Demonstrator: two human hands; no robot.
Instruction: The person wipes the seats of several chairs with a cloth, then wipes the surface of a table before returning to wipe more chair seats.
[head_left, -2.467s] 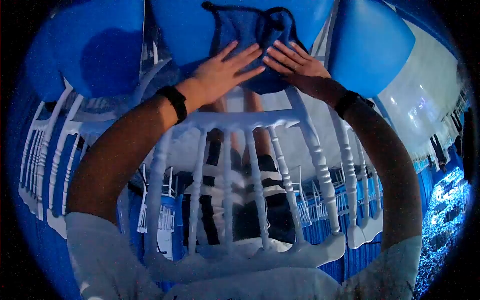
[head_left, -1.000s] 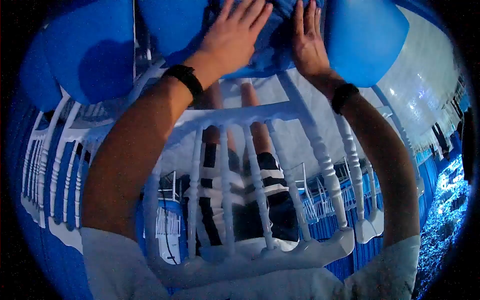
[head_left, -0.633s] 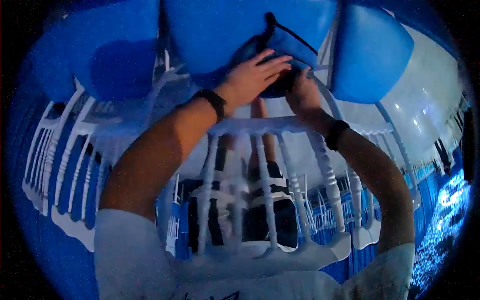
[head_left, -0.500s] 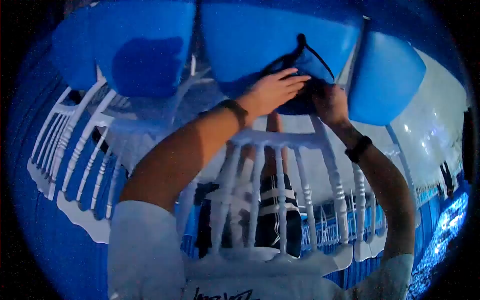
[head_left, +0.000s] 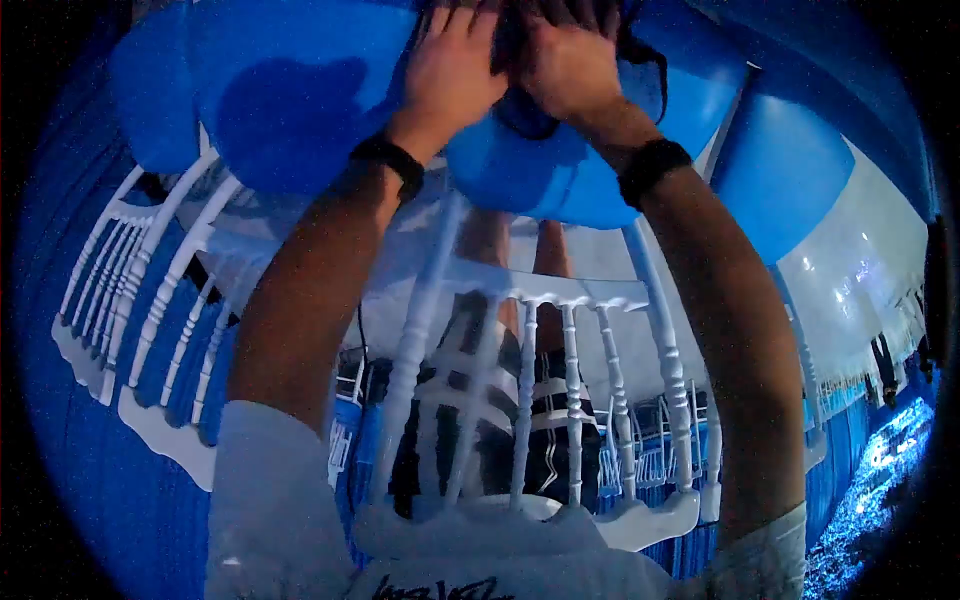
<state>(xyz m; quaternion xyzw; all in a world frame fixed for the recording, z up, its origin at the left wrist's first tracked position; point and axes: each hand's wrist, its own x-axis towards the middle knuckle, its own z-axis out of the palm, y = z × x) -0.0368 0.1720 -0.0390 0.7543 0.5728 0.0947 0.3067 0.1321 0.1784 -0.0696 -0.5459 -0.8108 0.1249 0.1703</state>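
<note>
My left hand [head_left: 450, 75] lies with its fingers stretched forward over a dark, sheer piece of cloth with black cord edging [head_left: 532, 122]. Beside it, my right hand [head_left: 575, 70] also reaches flat over the cloth, fingers extended. The fingertips of both hands are at or past the upper frame edge, partly hidden. Under the cloth is a smooth blue rounded chair seat [head_left: 570, 185]. A black cord loop of the cloth hangs to the right of my right hand. Below stands a white spindled chair back [head_left: 570, 290].
Another blue seat [head_left: 280, 120] is at left, with white spindled chairs [head_left: 150, 310] below it. A further blue seat [head_left: 775, 170] is at right, near a pale, shiny surface [head_left: 850, 250]. Blue pleated cloth [head_left: 90, 470] hangs at the lower left. My legs [head_left: 555, 400] show between the spindles.
Both hands have moved up and left in view, carrying the dark cloth along the blue seat. My right hand's fingers, curled at the cloth before, now stretch out over it.
</note>
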